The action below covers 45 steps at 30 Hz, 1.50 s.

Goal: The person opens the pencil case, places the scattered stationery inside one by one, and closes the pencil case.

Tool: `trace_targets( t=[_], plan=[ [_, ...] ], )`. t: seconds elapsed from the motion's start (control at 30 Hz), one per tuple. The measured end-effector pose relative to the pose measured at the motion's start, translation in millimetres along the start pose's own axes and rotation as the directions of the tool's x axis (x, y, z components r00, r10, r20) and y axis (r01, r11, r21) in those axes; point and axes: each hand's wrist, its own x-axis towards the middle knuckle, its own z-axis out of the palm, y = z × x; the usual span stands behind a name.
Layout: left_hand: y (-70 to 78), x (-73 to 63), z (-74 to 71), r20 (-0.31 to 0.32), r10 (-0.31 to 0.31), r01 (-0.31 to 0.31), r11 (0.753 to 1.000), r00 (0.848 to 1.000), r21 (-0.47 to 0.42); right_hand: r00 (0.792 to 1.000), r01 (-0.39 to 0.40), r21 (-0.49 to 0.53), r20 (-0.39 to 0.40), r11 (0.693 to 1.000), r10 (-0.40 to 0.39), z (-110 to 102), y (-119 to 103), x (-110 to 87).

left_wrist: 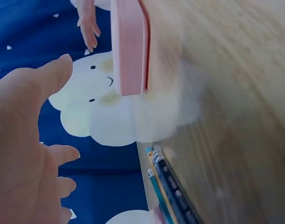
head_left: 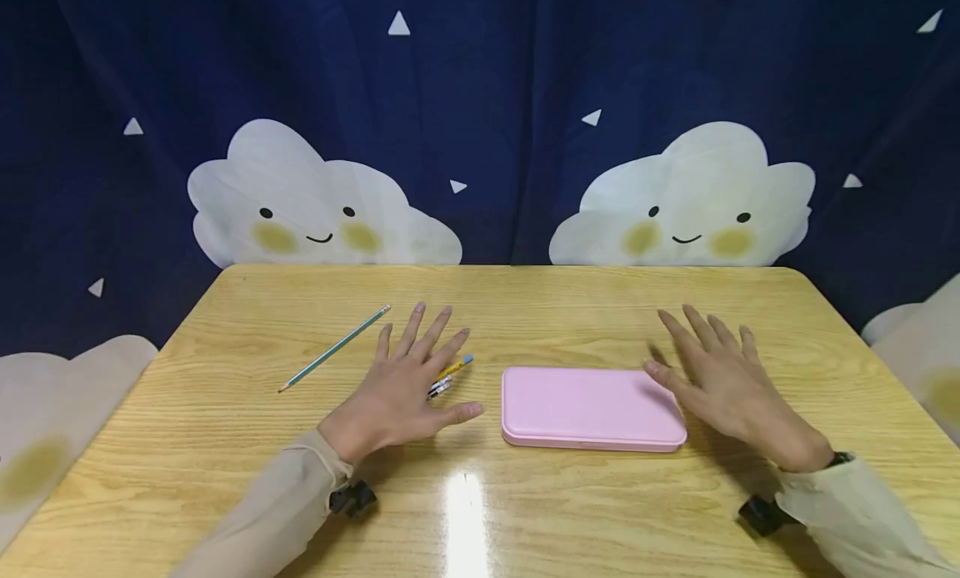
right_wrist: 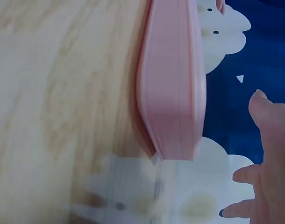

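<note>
A closed pink pencil case [head_left: 592, 407] lies flat on the wooden table in the head view. Fingers spread and palm down, my left hand [head_left: 405, 390] hovers to its left, holding nothing. Partly hidden beneath that hand are a yellow pencil [head_left: 456, 365] with a blue end and some dark pencils [left_wrist: 168, 175], which show better in the left wrist view. Farther left, a teal pencil [head_left: 333, 349] lies at a slant. My right hand [head_left: 723, 386], also spread and holding nothing, hovers at the case's right end; its thumb overlaps the corner in the head view.
The light wooden table [head_left: 600, 511] has rounded far corners. Behind it hangs a dark blue curtain [head_left: 495, 77] with smiling white clouds and small triangles. Black wrist devices [head_left: 352, 499] sit below both hands, beside beige sleeves.
</note>
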Motion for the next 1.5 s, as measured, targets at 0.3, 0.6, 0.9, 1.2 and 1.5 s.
trace_targets(
  t=[0.3, 0.6, 0.9, 1.2, 1.5],
  plan=[
    [5.2, 5.0, 10.7, 0.011, 0.053, -0.053, 0.998, 0.999, -0.043, 0.998, 0.048, -0.028, -0.032, 0.998, -0.049, 6, -8, -5.4],
    [11.6, 9.0, 18.2, 0.015, 0.126, -0.124, 0.989, 0.992, -0.075, 0.993, 0.102, -0.061, -0.059, 0.993, -0.105, 12, -18, -8.1],
    [21.0, 13.8, 22.2, -0.011, 0.226, -0.226, 0.971, 0.974, -0.077, 0.991, 0.124, -0.036, -0.035, 0.992, -0.126, 15, -24, -9.3],
    [40.9, 22.2, 22.8, -0.059, 0.345, -0.348, 0.936, 0.937, -0.05, 0.992, 0.105, 0.042, 0.07, 0.994, -0.107, 17, -27, -12.9],
    [64.8, 31.1, 27.9, -0.015, 0.439, -0.439, 0.897, 0.898, -0.053, 0.988, 0.127, 0.064, 0.082, 0.99, -0.132, 20, -26, -18.2]
  ],
)
